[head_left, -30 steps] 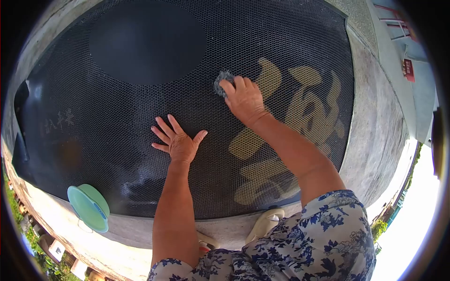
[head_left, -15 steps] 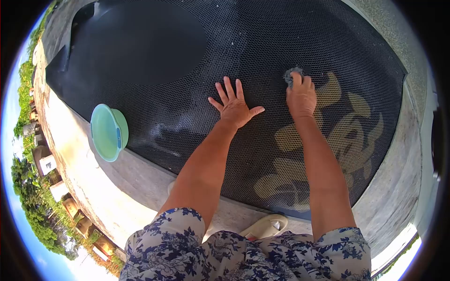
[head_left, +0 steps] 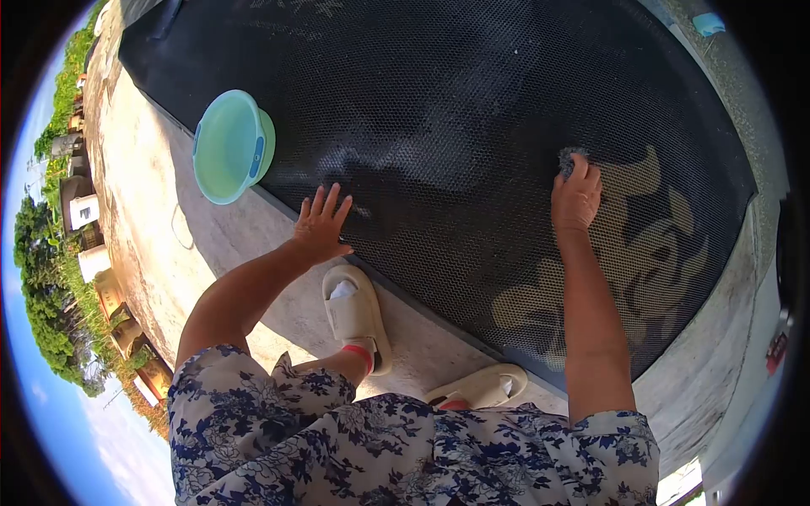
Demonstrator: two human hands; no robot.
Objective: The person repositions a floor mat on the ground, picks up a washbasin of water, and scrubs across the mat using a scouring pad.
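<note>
My right hand (head_left: 578,196) is closed on a grey, fuzzy scouring pad (head_left: 567,158) and presses it to a dark textured mat (head_left: 456,253). Only the pad's far end shows past my fingers. Just beside that hand lies the mat's tan pattern (head_left: 645,244). My left hand (head_left: 319,229) has its fingers spread, at the mat's near edge, and holds nothing. Whether its palm rests on the mat cannot be made out. Whitish wet streaks (head_left: 413,156) cross the mat's middle.
A light green basin (head_left: 221,139) stands at the mat's left edge, beyond my left hand. My feet in cream slippers (head_left: 354,312) are on the concrete floor (head_left: 278,278) along the near edge. A small blue item (head_left: 709,24) lies at the upper right.
My left hand has moved left and back toward the mat's near edge. The right hand, still gripping the pad, appears further right and lower. The view has shifted, showing both slippers.
</note>
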